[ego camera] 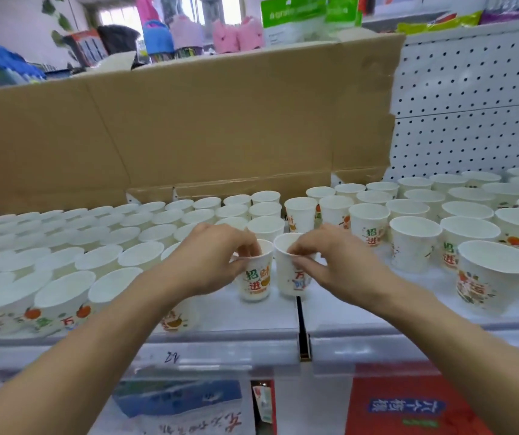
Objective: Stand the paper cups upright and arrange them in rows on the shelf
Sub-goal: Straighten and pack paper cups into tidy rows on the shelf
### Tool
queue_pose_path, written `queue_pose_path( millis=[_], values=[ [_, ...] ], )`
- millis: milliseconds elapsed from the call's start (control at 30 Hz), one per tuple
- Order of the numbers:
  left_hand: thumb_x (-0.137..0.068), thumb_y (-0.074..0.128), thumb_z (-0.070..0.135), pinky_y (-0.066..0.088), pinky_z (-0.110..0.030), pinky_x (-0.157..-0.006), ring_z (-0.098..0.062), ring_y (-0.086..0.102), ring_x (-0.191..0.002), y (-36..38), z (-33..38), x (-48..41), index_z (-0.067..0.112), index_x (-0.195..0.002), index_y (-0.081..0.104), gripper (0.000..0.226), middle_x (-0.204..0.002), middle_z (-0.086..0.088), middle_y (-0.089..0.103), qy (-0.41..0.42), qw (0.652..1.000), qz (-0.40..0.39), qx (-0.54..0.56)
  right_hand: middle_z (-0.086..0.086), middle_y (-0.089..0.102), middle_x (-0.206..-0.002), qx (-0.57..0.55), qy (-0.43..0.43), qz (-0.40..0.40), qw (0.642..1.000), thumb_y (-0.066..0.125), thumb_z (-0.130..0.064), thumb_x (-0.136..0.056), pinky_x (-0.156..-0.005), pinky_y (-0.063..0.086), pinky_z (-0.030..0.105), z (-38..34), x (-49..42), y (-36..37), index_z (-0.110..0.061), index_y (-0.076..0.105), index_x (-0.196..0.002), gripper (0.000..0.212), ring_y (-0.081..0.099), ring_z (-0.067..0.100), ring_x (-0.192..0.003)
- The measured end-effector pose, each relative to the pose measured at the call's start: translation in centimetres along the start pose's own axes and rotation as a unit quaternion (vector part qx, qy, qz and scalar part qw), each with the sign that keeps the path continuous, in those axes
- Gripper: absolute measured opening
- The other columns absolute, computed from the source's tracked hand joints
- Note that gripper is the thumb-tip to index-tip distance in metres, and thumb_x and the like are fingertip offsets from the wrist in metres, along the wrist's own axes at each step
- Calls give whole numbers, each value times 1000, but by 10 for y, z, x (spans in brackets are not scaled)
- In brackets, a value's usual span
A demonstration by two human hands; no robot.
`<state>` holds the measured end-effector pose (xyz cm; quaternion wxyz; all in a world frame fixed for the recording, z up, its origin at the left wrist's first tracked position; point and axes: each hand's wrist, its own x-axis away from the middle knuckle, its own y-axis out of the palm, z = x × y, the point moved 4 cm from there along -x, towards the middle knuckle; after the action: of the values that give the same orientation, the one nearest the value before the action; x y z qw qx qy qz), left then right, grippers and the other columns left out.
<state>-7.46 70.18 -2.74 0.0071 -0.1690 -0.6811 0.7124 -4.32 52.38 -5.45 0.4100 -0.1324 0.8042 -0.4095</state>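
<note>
Two white paper cups with red and green print stand upright side by side near the front of the white shelf. My left hand pinches the rim of the left cup. My right hand pinches the rim of the right cup, fingers over its near side. Packed rows of upright cups fill the shelf to the left. Looser rows of cups stand to the right.
A tall cardboard sheet stands behind the cups on the left and middle. White pegboard backs the right side. A dark gap splits the two shelf boards. Packaged goods lie on the shelf below.
</note>
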Motion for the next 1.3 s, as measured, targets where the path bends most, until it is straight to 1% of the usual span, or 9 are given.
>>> queue_pose_path(
  millis=[133, 233, 600, 733, 833, 967, 1100, 1167, 1300],
  values=[
    [-87, 65, 37, 35, -27, -84, -2, 54, -91, 0, -9, -3, 35, -109, 64, 21, -97, 21, 66, 8, 1000, 2, 21, -10, 66, -102, -3, 20, -6, 1000, 66, -25, -89, -84, 45, 26, 4, -4, 9, -22, 70, -108, 19, 51, 9, -98],
    [-88, 64, 37, 37, -29, -86, -2, 58, -89, 1, -14, -6, 36, -101, 69, 14, -92, 20, 68, 20, 1000, 19, 3, -13, 65, -97, -1, 25, -4, 1000, 68, -24, -88, -80, 43, 22, 6, -6, 12, -25, 70, -100, 12, 49, 7, -94],
    [-91, 58, 37, 30, -30, -93, -5, 57, -93, -1, -40, -5, 37, -99, 67, 11, -96, 19, 68, 9, 997, 19, -70, -9, 70, -93, -9, 26, 19, 999, 65, -19, -90, -74, 42, 24, -4, -25, 40, -21, 74, -101, 15, 43, 4, -80],
    [-91, 59, 38, 30, -32, -99, -4, 54, -95, -2, -42, -4, 37, -101, 65, 12, -98, 18, 67, -1, 997, 8, -78, -7, 70, -105, -5, 35, 21, 999, 63, -22, -91, -82, 48, 30, -4, -26, 42, -23, 72, -111, 22, 49, 6, -90],
    [-87, 61, 47, 27, -33, -105, -5, 50, -110, -7, -34, 1, 39, -113, 60, 27, -110, 21, 63, -9, 997, 21, -68, -8, 66, -115, -10, 14, 36, 999, 65, -23, -90, -87, 49, 32, -8, -19, 36, -25, 66, -120, 30, 47, 4, -105],
    [-82, 60, 53, 34, -31, -103, -3, 46, -119, -14, 14, 4, 39, -123, 55, 44, -123, 21, 56, 49, 989, 121, 75, -7, 57, -125, 30, 0, 122, 992, 64, -31, -87, -93, 44, 29, 1, 12, 6, -25, 61, -125, 39, 45, 13, -119],
    [-85, 62, 47, 32, -19, -102, 4, 38, -124, 6, 91, -20, 37, -129, 50, 47, -132, 22, 47, 146, 956, 123, 221, -1, 54, -129, 72, 105, 250, 960, 63, -30, -83, -101, 36, 31, 38, 66, -46, -20, 59, -127, 44, 43, 16, -120],
    [-89, 62, 39, 29, -19, -104, 0, 35, -128, 21, 127, -44, 33, -132, 50, 45, -137, 17, 45, 173, 949, 110, 239, 3, 56, -126, 104, 140, 282, 943, 64, -26, -81, -102, 33, 31, 56, 91, -72, -16, 61, -123, 44, 42, 17, -118],
    [-92, 60, 30, 32, -35, -108, -12, 38, -130, 46, 166, -94, 28, -134, 49, 44, -139, 9, 49, 156, 959, 128, 199, 4, 65, -112, 138, 174, 278, 935, 66, -26, -77, -96, 32, 28, 84, 128, -105, -14, 69, -105, 30, 47, 20, -111]
  ],
)
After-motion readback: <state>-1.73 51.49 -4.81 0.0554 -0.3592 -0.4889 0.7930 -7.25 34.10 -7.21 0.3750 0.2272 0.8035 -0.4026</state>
